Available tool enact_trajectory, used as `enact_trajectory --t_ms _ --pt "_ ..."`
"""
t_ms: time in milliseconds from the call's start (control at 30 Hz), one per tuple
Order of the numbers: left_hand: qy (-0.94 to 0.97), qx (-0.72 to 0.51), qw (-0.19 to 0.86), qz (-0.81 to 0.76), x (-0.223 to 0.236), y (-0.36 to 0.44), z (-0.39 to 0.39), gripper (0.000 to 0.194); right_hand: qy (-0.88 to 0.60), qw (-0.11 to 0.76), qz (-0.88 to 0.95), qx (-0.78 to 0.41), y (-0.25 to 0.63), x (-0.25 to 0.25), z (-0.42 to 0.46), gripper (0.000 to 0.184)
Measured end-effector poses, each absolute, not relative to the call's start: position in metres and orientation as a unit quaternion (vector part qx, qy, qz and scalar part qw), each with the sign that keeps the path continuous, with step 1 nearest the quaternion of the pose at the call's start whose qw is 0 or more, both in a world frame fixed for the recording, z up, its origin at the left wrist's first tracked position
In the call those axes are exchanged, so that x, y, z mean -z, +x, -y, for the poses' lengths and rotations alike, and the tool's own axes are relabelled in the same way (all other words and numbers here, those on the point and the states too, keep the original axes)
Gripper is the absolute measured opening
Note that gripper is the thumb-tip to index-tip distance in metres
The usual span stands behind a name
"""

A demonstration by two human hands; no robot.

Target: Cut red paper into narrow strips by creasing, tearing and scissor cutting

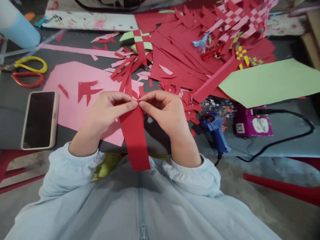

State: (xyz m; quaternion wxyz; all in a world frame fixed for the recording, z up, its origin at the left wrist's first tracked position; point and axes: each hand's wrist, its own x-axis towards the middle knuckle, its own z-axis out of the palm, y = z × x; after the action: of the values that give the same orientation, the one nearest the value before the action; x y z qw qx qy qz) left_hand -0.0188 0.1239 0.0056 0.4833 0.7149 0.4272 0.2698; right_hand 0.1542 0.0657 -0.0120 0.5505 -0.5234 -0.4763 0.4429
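A long red paper strip [135, 143] hangs down toward my jacket, its upper end pinched between my two hands. My left hand [107, 111] grips that end with thumb and forefinger, and my right hand [166, 111] does the same right beside it, the thumb tips almost touching. Under and left of my left hand lies a pink paper sheet [72, 76] bearing a small red fish-shaped cutout [87, 91]. Just beyond my fingers are red paper scraps [127, 71] and a woven green-and-red paper piece [140, 41].
At left lie a phone [38, 120], scissors [30, 71] and a blue-and-white bottle [21, 26]. At right are a blue glue gun [216, 131], a purple packet [253, 123], a black cable [287, 133] and green paper [275, 81]. Red sheets [172, 50] and checkered weavings [232, 18] fill the back.
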Motion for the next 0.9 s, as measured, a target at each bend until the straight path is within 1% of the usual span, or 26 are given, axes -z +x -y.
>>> enact_trajectory --t_ms 167,267,433,533,633,700,900 --pt "0.73 -0.271 0.464 -0.422 0.002 -0.017 -0.119 0.031 -0.541 0.548 0.485 -0.415 0.153 0.011 -0.063 0.019" --pt "0.693 -0.281 0.512 -0.422 0.005 -0.016 -0.118 0.028 -0.551 0.548 0.499 -0.383 0.151 0.009 -0.061 0.015" --pt "0.652 -0.297 0.559 -0.418 0.006 -0.015 -0.117 0.022 -0.56 0.551 0.52 -0.335 0.149 0.007 -0.059 0.008" --pt "0.586 -0.318 0.612 -0.426 0.002 -0.013 -0.116 0.017 -0.56 0.548 0.51 -0.356 0.15 0.009 -0.059 0.008" --pt "0.554 -0.336 0.633 -0.424 -0.001 -0.012 -0.116 0.015 -0.544 0.549 0.484 -0.411 0.152 0.015 -0.061 0.017" --pt "0.547 -0.343 0.641 -0.414 -0.003 -0.011 -0.116 0.015 -0.539 0.553 0.471 -0.426 0.153 0.018 -0.062 0.021" --pt "0.464 -0.352 0.711 -0.393 0.0 -0.007 -0.112 0.015 -0.539 0.576 0.471 -0.394 0.152 0.017 -0.062 0.019"
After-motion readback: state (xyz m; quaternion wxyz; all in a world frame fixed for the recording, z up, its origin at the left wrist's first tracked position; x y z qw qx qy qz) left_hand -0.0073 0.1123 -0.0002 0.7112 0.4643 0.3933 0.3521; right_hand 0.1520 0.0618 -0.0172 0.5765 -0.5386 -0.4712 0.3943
